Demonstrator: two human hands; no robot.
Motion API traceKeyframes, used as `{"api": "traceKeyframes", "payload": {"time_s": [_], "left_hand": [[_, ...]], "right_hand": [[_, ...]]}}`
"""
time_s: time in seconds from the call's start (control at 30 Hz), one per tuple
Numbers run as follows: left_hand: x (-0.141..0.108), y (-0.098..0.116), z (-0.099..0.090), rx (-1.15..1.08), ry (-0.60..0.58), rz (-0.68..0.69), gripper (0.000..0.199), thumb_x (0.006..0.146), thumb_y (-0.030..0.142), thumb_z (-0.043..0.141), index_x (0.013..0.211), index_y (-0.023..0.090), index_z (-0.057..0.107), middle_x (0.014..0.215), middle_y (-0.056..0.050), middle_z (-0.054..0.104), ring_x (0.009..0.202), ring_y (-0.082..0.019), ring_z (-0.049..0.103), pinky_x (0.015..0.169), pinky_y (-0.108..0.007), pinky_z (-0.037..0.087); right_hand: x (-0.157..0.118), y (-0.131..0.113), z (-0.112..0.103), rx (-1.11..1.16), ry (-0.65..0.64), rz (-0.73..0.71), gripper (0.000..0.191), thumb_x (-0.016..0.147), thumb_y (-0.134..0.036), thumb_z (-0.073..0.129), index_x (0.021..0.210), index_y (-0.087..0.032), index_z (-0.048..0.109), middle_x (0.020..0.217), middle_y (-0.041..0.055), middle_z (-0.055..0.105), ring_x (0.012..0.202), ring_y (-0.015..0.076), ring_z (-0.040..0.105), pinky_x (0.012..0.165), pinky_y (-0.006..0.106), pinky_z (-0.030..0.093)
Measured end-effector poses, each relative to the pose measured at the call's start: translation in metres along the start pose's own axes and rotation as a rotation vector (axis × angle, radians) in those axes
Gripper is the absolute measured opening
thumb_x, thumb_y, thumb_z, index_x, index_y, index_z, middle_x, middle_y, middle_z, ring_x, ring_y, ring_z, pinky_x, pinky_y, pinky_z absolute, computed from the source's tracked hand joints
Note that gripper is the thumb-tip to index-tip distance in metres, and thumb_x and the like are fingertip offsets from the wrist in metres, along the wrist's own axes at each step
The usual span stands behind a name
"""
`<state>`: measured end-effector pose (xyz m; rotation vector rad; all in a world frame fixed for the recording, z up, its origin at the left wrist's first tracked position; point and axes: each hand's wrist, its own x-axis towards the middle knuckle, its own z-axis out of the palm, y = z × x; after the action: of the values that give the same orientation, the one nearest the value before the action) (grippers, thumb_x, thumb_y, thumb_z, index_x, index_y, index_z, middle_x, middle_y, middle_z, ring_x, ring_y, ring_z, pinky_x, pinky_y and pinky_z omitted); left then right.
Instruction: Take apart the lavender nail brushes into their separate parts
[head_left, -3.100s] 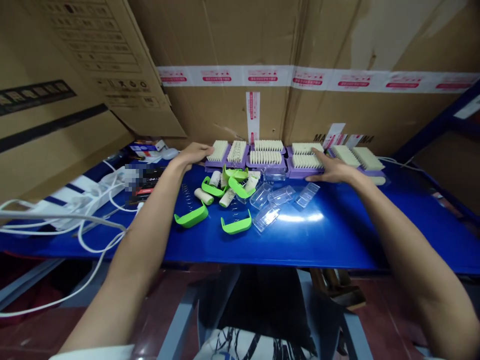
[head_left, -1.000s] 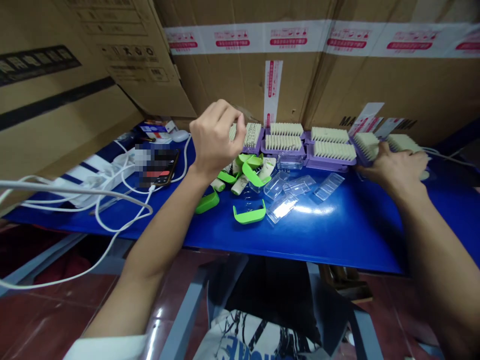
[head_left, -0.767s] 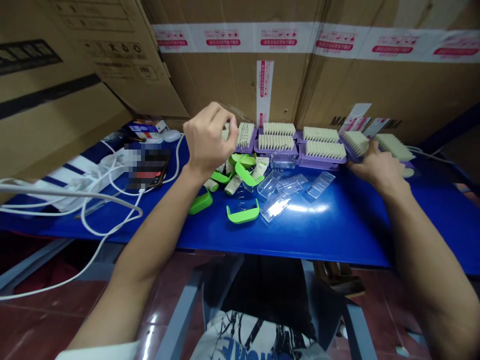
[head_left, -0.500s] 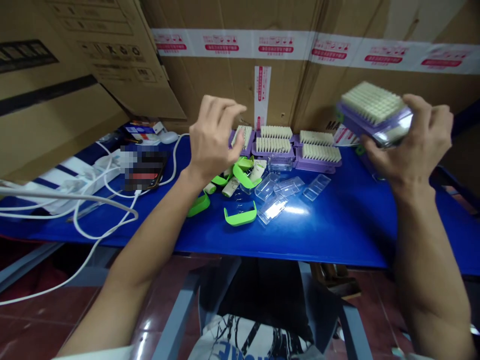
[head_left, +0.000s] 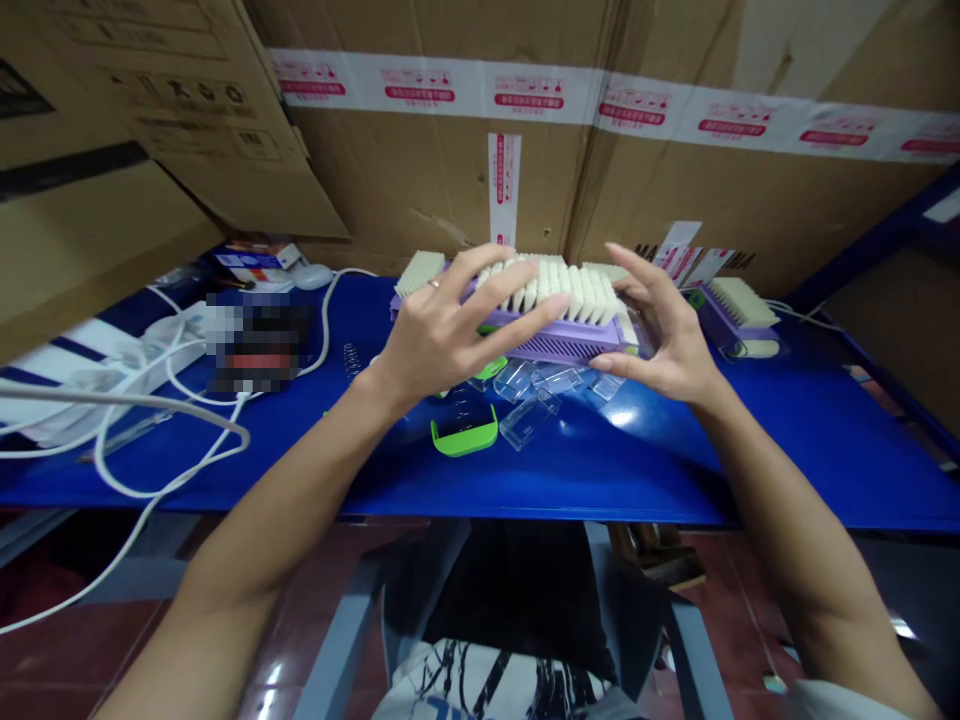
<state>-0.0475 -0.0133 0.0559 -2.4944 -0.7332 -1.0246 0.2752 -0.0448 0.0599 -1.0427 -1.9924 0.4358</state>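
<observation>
A purple brush with pale bristles (head_left: 574, 295) is held up between my two hands over the blue table, bristles upward. My left hand (head_left: 450, 325) lies over its left end, with fingers across the bristles. At its right end, the thumb and fingers of my right hand (head_left: 664, 330) are round the body. Behind it are more purple brushes, mostly hidden; one (head_left: 421, 272) shows at the left. Under the held brush lie clear plastic pieces (head_left: 529, 417) and green parts, among them a green curved piece (head_left: 465, 438) nearer the front edge.
Another purple brush (head_left: 739, 312) stands at the right. White cables (head_left: 176, 475), a power strip (head_left: 56, 365) and a phone (head_left: 259, 350) are at the left. Large cardboard (head_left: 420, 170) rises behind the blue table (head_left: 622, 480). A grey chair (head_left: 334, 640) is below.
My right hand has brought the brush left and down to the middle. My left hand has moved onto its left end. The view has shifted, and another brush shows at the right.
</observation>
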Motion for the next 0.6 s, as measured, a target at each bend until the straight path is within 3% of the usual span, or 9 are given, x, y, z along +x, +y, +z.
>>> {"api": "traceKeyframes", "payload": {"time_s": [0.07, 0.13, 0.23, 0.37, 0.47, 0.6], "left_hand": [[-0.004, -0.022, -0.001, 0.058, 0.055, -0.009, 0.047, 0.111, 0.026, 0.058, 0.154, 0.041, 0.069, 0.154, -0.006, 0.073, 0.15, -0.039, 0.066, 0.113, -0.066, 0.065], [-0.008, -0.043, -0.003, 0.137, 0.166, 0.016, 0.052, 0.109, 0.024, 0.059, 0.158, 0.039, 0.067, 0.153, -0.009, 0.072, 0.149, -0.041, 0.065, 0.116, -0.07, 0.063], [-0.01, -0.057, -0.001, 0.17, 0.281, 0.04, 0.058, 0.106, 0.022, 0.06, 0.162, 0.038, 0.063, 0.154, -0.011, 0.071, 0.149, -0.04, 0.064, 0.12, -0.071, 0.06], [-0.008, -0.043, 0.011, 0.099, 0.234, -0.027, 0.054, 0.107, 0.024, 0.057, 0.158, 0.038, 0.062, 0.157, -0.008, 0.07, 0.155, -0.041, 0.06, 0.121, -0.071, 0.059], [-0.008, -0.035, 0.017, 0.104, 0.241, 0.071, 0.066, 0.106, 0.016, 0.048, 0.167, 0.041, 0.051, 0.158, -0.007, 0.069, 0.156, -0.038, 0.061, 0.121, -0.068, 0.059], [-0.01, -0.034, 0.017, 0.132, 0.275, 0.113, 0.074, 0.105, 0.016, 0.049, 0.174, 0.041, 0.038, 0.159, -0.008, 0.069, 0.155, -0.035, 0.062, 0.122, -0.065, 0.059]], "right_hand": [[0.001, 0.008, -0.02, 0.014, 0.031, 0.029, 0.107, 0.08, -0.076, 0.091, 0.171, -0.036, 0.051, 0.137, 0.0081, 0.079, 0.122, 0.0368, 0.077, 0.112, 0.057, 0.063], [0.003, 0.019, -0.041, 0.019, 0.144, 0.056, 0.093, 0.088, -0.071, 0.088, 0.167, -0.033, 0.056, 0.133, 0.0098, 0.081, 0.115, 0.0343, 0.077, 0.11, 0.057, 0.062], [0.005, 0.034, -0.053, -0.118, 0.161, 0.097, 0.077, 0.088, -0.079, 0.082, 0.149, -0.034, 0.071, 0.132, 0.0108, 0.078, 0.118, 0.035, 0.074, 0.112, 0.058, 0.06], [0.007, 0.045, -0.026, -0.365, 0.041, 0.101, 0.083, 0.086, -0.097, 0.067, 0.126, -0.026, 0.083, 0.12, 0.013, 0.073, 0.109, 0.0342, 0.073, 0.108, 0.058, 0.06], [0.006, 0.05, -0.002, -0.527, 0.023, 0.101, 0.095, 0.091, -0.102, 0.051, 0.129, -0.021, 0.083, 0.115, 0.0171, 0.071, 0.11, 0.0388, 0.072, 0.104, 0.061, 0.061], [0.003, 0.052, 0.008, -0.63, -0.059, 0.059, 0.102, 0.091, -0.104, 0.044, 0.139, -0.021, 0.081, 0.126, 0.0221, 0.073, 0.129, 0.0492, 0.063, 0.116, 0.074, 0.053]]}}
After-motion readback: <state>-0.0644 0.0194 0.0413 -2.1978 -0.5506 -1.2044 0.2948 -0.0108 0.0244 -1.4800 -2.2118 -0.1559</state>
